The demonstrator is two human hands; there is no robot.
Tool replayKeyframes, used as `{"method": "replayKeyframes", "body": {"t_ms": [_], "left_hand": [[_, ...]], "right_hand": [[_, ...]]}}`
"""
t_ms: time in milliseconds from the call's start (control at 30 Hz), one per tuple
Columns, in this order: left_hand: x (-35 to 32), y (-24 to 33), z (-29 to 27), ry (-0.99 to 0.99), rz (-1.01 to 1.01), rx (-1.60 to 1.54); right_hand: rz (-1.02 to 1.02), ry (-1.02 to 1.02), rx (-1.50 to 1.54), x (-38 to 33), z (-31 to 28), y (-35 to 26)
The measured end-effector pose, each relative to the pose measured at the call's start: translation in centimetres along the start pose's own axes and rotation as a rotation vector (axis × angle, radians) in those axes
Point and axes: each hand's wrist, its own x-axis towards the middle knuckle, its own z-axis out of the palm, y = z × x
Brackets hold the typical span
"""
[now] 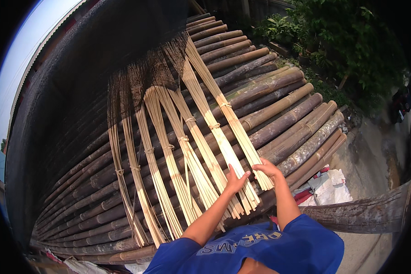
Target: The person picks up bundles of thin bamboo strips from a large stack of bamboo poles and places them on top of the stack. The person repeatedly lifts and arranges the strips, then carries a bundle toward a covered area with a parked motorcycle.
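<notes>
Several long bundles of pale split bamboo strips lie side by side across dark bamboo poles (278,116), each tied round with a thin strip. My right hand (268,169) is closed round the near end of the rightmost bundle (235,123), fingers over its top. On the bundle just left of it (223,145), my left hand (236,181) is closed near the lower end, with part of its fingers hidden. The other bundles, such as the leftmost bundle (120,182), fan out to the left with their near ends uneven.
Dark mesh netting (155,68) hangs over the bundles' far ends and the poles on the left. White and red sacks (331,187) lie by the pole ends on the right. A weathered plank-like piece (365,214) juts in at lower right. Green plants (338,41) grow beyond.
</notes>
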Motion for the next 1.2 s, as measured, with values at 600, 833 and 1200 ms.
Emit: {"method": "replayKeyframes", "body": {"t_ms": [600, 833, 1200], "left_hand": [[-14.7, 14.9, 7.5, -0.399, 0.656, -0.383], [-17.8, 20.0, 18.8, -0.786, 0.801, -0.277], [-18.1, 16.3, 23.3, -0.524, 0.444, -0.897]], "right_hand": [[-0.116, 0.234, -0.755, -22.1, 4.6, 8.0], [0.154, 0.015, -0.748, -28.9, -0.8, 17.8], [-0.614, -0.157, -0.516, -46.5, -19.8, 3.2]]}}
